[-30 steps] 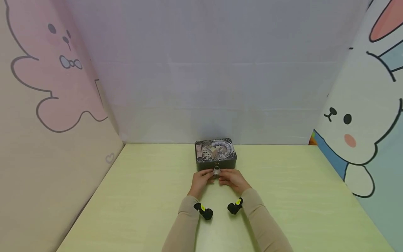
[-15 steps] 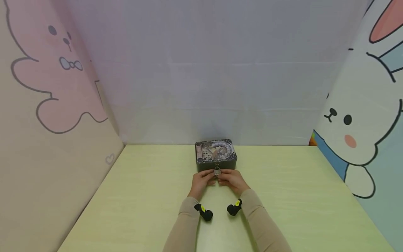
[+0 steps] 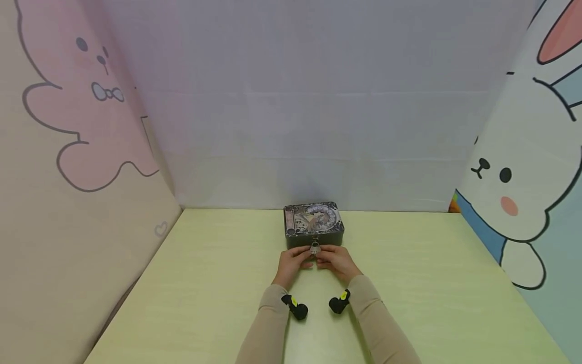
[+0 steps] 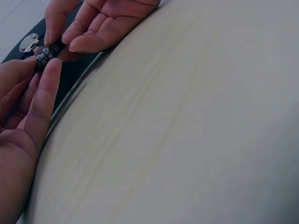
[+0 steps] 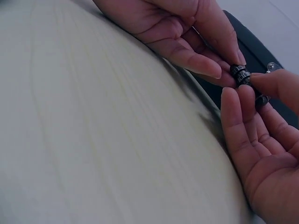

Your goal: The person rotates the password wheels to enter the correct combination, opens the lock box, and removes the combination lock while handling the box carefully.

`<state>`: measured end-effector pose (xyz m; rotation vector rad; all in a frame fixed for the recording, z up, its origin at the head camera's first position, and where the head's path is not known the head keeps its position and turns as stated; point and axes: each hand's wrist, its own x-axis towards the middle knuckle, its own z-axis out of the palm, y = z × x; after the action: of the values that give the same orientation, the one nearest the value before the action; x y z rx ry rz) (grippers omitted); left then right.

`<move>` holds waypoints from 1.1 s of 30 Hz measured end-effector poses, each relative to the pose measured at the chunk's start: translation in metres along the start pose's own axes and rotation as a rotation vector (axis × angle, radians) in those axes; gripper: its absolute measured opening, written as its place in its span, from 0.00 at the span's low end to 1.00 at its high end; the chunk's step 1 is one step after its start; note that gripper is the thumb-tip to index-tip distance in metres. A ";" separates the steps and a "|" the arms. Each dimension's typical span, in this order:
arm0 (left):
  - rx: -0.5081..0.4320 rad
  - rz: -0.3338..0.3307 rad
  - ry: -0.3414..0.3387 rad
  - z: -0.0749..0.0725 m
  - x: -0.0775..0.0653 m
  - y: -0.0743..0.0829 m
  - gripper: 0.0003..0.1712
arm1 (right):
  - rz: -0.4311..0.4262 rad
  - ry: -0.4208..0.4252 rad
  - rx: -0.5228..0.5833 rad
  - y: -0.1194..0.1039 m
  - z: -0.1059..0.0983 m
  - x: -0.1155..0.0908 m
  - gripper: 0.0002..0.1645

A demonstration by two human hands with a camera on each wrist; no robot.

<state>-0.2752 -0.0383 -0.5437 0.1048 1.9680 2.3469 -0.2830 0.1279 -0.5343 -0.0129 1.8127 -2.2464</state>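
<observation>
A dark tin box [image 3: 313, 222] with a printed picture lid stands at the table's back edge, lid down. From the metal hasp [image 4: 29, 43] on its front hangs a small combination padlock [image 3: 315, 247]. Its black number dials [image 4: 48, 53] show between the fingers in both wrist views. My left hand [image 3: 291, 264] pinches the padlock from the left, thumb and fingertips at the dials. From the other side my right hand [image 3: 338, 262] pinches it too, its fingertips [image 5: 247, 93] against the dials. The fingers hide part of the lock body.
The pale yellow-green table [image 3: 218, 303] spreads around both forearms. A white backdrop [image 3: 291, 126] rises right behind the box. Side panels carry a pink cartoon animal [image 3: 86, 101] and a white rabbit [image 3: 514, 167]. Black wrist cameras [image 3: 299, 310] sit on the beige sleeves.
The head view has shifted slightly. Both hands stay at the padlock, with only tiny finger movements, and the box stays in place.
</observation>
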 end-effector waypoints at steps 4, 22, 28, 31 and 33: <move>0.007 0.003 0.004 0.000 0.000 0.000 0.17 | -0.004 0.007 0.000 0.000 0.001 0.001 0.24; 0.001 0.010 -0.006 -0.001 0.002 -0.001 0.16 | -0.006 -0.001 0.022 0.000 -0.005 -0.002 0.27; 0.000 0.021 -0.014 -0.001 0.002 -0.002 0.16 | -0.013 0.003 0.015 -0.001 -0.003 -0.002 0.26; -0.001 0.024 -0.014 -0.001 0.002 -0.002 0.16 | -0.018 0.005 0.024 0.001 -0.002 -0.002 0.26; -0.002 0.024 -0.012 0.000 0.002 -0.002 0.16 | -0.022 0.001 0.031 0.001 -0.002 -0.002 0.25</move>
<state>-0.2769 -0.0382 -0.5452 0.1428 1.9697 2.3566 -0.2813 0.1302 -0.5353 -0.0265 1.7862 -2.2898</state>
